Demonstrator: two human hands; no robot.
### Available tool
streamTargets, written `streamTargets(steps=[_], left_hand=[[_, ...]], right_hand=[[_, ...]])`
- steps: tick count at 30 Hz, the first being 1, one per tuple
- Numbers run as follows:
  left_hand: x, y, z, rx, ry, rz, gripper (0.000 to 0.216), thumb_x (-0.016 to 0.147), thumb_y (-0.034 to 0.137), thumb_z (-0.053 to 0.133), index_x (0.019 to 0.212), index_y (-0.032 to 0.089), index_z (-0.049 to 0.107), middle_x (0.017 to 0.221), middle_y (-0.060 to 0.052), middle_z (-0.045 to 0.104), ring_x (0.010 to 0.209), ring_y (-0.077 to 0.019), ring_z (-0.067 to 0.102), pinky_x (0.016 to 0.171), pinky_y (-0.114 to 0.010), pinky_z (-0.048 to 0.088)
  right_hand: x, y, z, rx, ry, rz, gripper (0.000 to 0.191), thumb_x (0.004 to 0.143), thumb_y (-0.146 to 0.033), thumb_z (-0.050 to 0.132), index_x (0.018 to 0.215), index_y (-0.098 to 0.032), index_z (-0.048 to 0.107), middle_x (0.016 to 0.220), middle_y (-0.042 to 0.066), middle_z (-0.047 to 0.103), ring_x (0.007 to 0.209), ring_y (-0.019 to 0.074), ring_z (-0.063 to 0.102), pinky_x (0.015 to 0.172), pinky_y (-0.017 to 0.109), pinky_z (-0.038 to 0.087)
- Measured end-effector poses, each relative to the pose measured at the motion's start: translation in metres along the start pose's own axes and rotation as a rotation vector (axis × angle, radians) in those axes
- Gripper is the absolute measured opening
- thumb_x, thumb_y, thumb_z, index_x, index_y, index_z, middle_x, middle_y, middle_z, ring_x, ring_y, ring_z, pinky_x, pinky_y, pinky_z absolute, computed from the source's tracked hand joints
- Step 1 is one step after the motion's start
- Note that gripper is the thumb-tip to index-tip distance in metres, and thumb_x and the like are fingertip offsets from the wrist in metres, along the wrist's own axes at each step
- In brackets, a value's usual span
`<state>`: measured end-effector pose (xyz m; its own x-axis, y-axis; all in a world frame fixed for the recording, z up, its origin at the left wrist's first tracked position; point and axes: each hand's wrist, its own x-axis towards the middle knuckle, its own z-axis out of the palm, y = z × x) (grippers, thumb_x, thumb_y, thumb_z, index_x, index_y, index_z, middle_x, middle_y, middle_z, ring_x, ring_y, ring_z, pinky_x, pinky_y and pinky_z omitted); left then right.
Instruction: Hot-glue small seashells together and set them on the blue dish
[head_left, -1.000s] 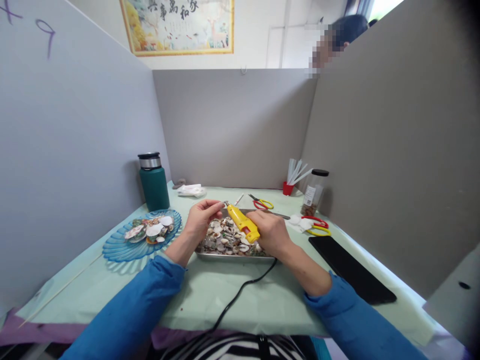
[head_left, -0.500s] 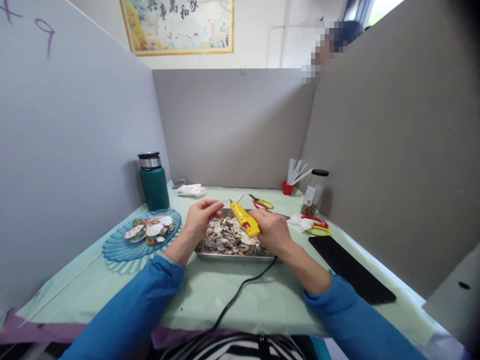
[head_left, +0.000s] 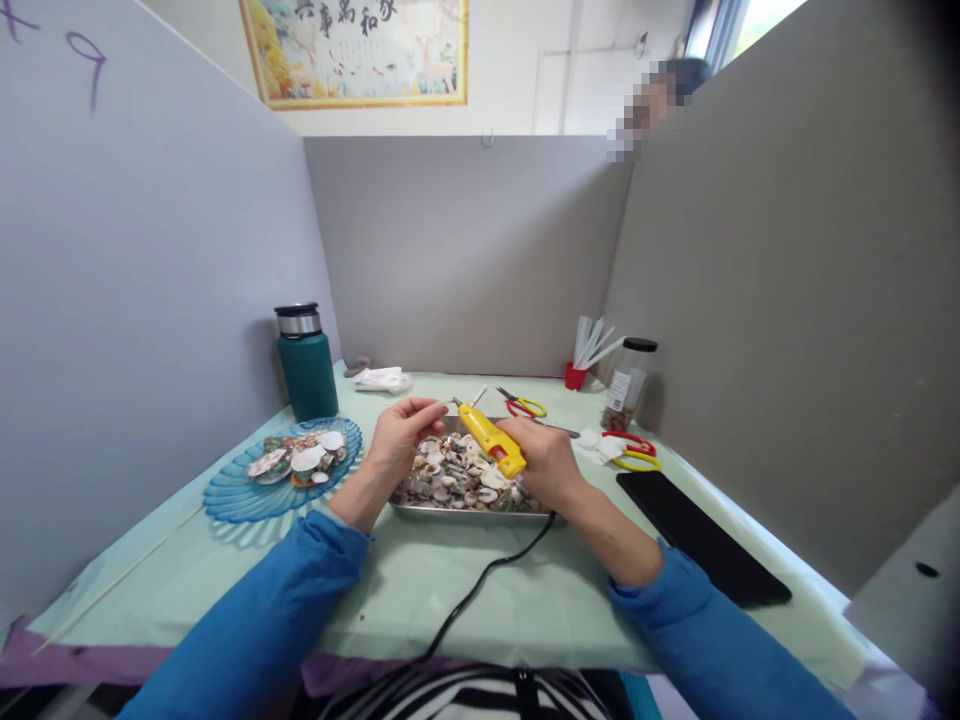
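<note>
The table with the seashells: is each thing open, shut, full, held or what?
Yellow plastic glue gun: held in right hand
Left hand: fingertips pinched; anything held too small to tell
Silver metal tray: filled with shells
Blue scalloped plate: shells piled on it
Tall green bottle: upright, lid on
Clear black-lidded jar: upright, closed, partly filled
Small red cup: upright, holding white sticks
Red-yellow scissors at back: lying down
Black rectangular slab: lying flat

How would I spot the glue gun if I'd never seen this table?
Find the metal tray of shells in the middle of the table. Over it, the right hand grips the glue gun, nozzle near the left hand. Unlike the scissors beyond the tray, with red and yellow handles, it has a thick yellow body.
</note>
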<state>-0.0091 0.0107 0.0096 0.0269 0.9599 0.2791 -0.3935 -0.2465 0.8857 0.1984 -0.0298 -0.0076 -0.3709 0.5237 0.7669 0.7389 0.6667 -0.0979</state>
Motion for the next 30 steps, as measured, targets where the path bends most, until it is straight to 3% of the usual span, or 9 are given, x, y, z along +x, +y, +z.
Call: streamTargets(steps=[21,30], left_hand=[[0.0006,-0.0002,-0.0003,-0.004,-0.009,0.016,0.028,0.054,0.026,0.080,0.072,0.011,0.066,0.064,-0.001,0.064,0.050,-0.0070,0.055,0.053,-0.021,0.046],[0.0001,0.0004,-0.0005,0.007,-0.006,0.010,0.027,0.055,0.025,0.080,0.073,0.010,0.066,0.065,-0.002,0.065,0.050,-0.0066,0.056,0.051,-0.019,0.045]], right_hand=[[-0.0007,-0.0011,0.0016,-0.029,-0.029,-0.070,0.016,0.082,-0.021,0.053,0.096,-0.018,0.061,0.086,0.006,0.067,0.075,0.0158,0.061,0.067,0.024,0.042],[0.0000,-0.0019,0.0002,-0.030,-0.006,-0.018,0.018,0.079,-0.019,0.054,0.096,-0.018,0.061,0.087,0.006,0.067,0.079,0.0172,0.061,0.069,0.024,0.042]])
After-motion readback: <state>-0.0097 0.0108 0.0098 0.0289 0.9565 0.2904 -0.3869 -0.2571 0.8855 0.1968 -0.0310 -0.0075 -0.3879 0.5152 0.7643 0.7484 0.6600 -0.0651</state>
